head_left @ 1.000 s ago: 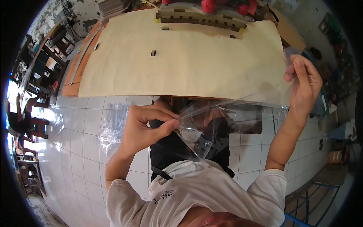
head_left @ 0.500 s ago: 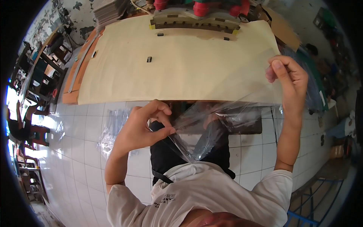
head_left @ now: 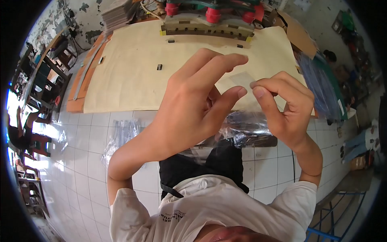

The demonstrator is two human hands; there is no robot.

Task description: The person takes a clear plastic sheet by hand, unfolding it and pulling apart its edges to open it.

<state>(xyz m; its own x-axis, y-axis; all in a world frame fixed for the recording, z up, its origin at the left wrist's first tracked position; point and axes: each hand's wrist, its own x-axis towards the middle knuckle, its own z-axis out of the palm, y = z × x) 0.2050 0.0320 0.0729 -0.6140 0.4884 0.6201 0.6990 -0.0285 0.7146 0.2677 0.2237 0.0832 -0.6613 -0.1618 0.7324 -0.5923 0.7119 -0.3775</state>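
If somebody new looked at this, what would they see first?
Probably the two hands in the middle: the left hand with its fingers apart, the right hand pinching shiny clear plastic. Next might be the big pale yellow tabletop beyond them, and the bright red pieces on the machine at its far edge.

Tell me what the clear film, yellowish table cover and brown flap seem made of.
Clear film: probably thin plastic, glossy; see-through with bright, creased glints.
Table cover: perhaps heavy paper, possibly vinyl, matte; faint ripples, little shine.
Brown flap: likely cardboard, dull; flat, stiff-looking.
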